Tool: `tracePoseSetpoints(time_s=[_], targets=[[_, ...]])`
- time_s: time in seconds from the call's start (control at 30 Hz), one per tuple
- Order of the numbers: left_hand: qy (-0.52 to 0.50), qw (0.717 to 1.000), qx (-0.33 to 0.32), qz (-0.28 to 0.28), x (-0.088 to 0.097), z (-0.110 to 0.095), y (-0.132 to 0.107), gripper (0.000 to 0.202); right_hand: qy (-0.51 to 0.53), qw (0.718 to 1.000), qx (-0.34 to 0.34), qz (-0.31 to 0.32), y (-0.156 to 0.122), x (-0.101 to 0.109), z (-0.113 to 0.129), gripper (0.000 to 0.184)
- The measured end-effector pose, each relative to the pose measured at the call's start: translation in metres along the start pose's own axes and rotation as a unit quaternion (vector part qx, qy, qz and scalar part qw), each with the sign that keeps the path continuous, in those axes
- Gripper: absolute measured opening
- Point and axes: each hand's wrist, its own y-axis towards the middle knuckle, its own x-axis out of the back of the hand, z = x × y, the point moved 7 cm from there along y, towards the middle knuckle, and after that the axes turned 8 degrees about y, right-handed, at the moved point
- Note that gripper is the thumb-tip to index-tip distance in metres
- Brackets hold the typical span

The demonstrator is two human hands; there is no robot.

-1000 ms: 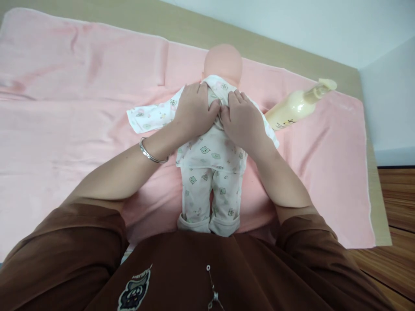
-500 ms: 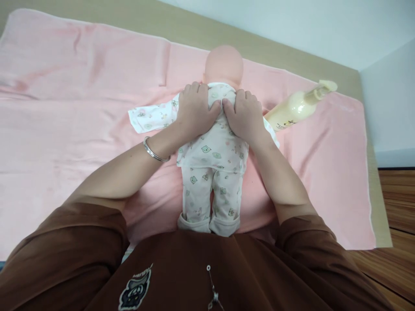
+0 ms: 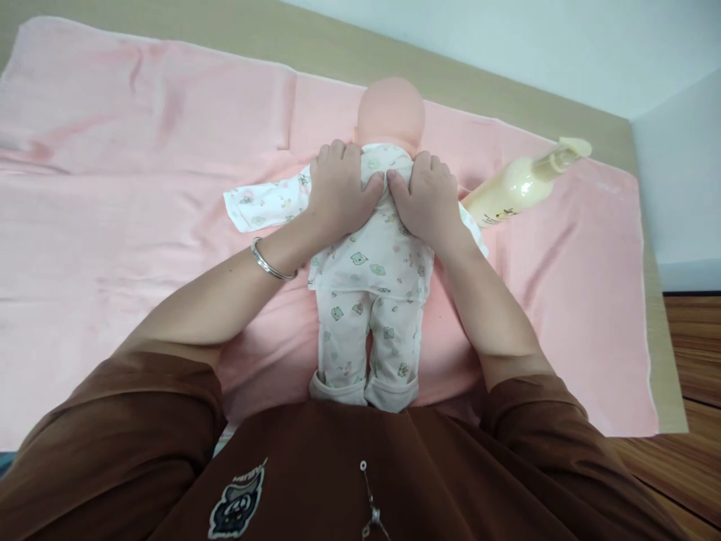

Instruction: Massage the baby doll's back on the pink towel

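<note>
Starting at the left of the frame, the pink blanket [image 3: 140, 150] covers most of the wooden tabletop [image 3: 338, 45], with a few soft creases in it. Just left of centre, one empty printed sleeve [image 3: 259, 207] of the doll's outfit lies flat on the blanket, pointing left. Your left forearm comes up from the lower left with a silver bangle [image 3: 271, 261] on the wrist.

Your left hand [image 3: 338, 188] is clamped over the doll [image 3: 372, 278] at one shoulder, fingers curled over the top by the neck and thumb pressed into the fabric at mid-chest. The doll sits dead centre, lying lengthwise with its bald head toward the top of the frame and its cuffed legs touching your brown top [image 3: 394, 481] at the bottom. Its white suit has little bear prints.

Your right hand [image 3: 428, 199] mirrors the left, gripping the other shoulder. The two thumbs nearly meet over a bunched fold of cloth.

Further right, a cream pump bottle [image 3: 518, 188] lies tilted on the blanket, just beside your right hand. Its label has dark writing, but it's too small to read.

The badge [image 3: 233, 503] on your top has lettering too, and I can't make it out either.
</note>
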Motion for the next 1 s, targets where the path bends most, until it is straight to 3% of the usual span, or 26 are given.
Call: tracePoseSetpoints(time_s=[0.5, 0.8, 1.0], targets=[[0.004, 1.000, -0.009, 0.011, 0.006, -0.003, -0.002, 0.069, -0.007, 1.000, -0.006, 0.006, -0.001, 0.004, 0.003, 0.070], [0.134, 0.988, -0.064, 0.034, 0.032, -0.029, -0.029, 0.049, -0.024, 0.999, -0.018, 0.044, 0.000, 0.011, 0.008, 0.064], [0.077, 0.995, -0.065, 0.013, 0.029, -0.027, -0.031, 0.033, -0.033, 0.998, -0.008, 0.055, -0.008, 0.013, 0.015, 0.067]])
